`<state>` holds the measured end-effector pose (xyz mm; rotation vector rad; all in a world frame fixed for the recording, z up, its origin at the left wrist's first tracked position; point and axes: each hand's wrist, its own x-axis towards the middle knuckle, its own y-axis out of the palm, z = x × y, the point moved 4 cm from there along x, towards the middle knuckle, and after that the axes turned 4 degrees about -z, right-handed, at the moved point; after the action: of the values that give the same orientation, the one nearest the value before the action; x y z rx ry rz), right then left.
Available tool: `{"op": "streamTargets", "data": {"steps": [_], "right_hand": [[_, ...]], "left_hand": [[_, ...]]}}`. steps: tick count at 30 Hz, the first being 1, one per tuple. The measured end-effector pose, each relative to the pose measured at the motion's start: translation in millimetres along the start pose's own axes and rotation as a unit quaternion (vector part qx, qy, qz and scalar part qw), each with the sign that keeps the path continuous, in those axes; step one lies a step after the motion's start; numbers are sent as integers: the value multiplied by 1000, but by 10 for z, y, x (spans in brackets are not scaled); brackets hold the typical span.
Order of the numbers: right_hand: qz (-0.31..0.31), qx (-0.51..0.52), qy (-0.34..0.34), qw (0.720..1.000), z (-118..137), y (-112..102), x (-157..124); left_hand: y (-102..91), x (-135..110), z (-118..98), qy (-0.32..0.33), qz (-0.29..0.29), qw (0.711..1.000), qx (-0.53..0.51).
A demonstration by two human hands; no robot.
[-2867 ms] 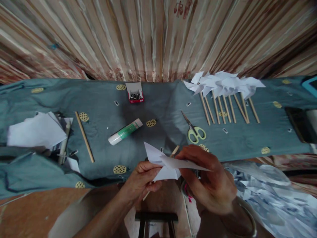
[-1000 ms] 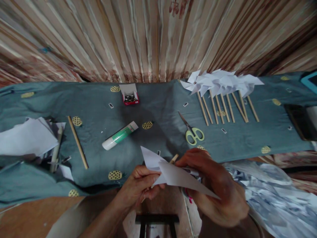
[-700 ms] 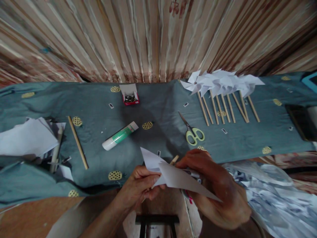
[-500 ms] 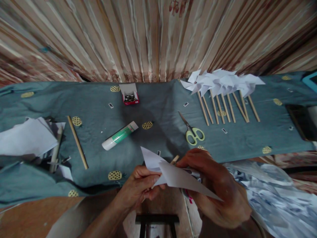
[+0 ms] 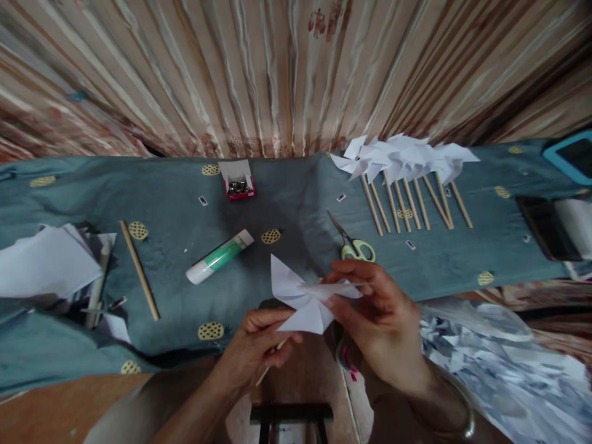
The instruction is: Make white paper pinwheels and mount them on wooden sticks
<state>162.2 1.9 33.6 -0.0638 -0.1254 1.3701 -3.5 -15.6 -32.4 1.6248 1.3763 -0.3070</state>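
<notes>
A white paper pinwheel (image 5: 308, 311) is held above the near edge of the cloth-covered table, its blades fanned out. My left hand (image 5: 254, 348) is closed round its lower left side, and a thin pale stick (image 5: 263, 374) pokes out below those fingers. With thumb and fingers, my right hand (image 5: 382, 327) grips the right-hand blade. Just beyond the right fingers lie green-handled scissors (image 5: 352, 246), partly covered by them. The pinwheel's centre is partly hidden by a folded blade.
Finished pinwheels (image 5: 407, 161) on wooden sticks lie in a row at the back right. A red box of metal pins (image 5: 238, 185), a glue stick (image 5: 219, 258), a loose stick (image 5: 139, 271) and stacked paper (image 5: 50, 262) lie leftward. A bag of paper scraps (image 5: 504, 364) stands right.
The pinwheel has turned so more of its blades face me. My right hand has rolled over and its fingers have shifted onto a blade. The view has moved slightly.
</notes>
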Motion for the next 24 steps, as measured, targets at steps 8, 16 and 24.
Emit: {"op": "streamTargets", "data": {"steps": [8, 16, 24], "right_hand": [[40, 144, 166, 975, -362, 177, 179], [47, 178, 248, 951, -561, 300, 120], [82, 142, 251, 954, -550, 434, 146]], "left_hand": [[18, -16, 23, 48, -28, 998, 14], [-111, -99, 194, 24, -55, 998, -23], [-231, -164, 239, 28, -63, 995, -71]]}}
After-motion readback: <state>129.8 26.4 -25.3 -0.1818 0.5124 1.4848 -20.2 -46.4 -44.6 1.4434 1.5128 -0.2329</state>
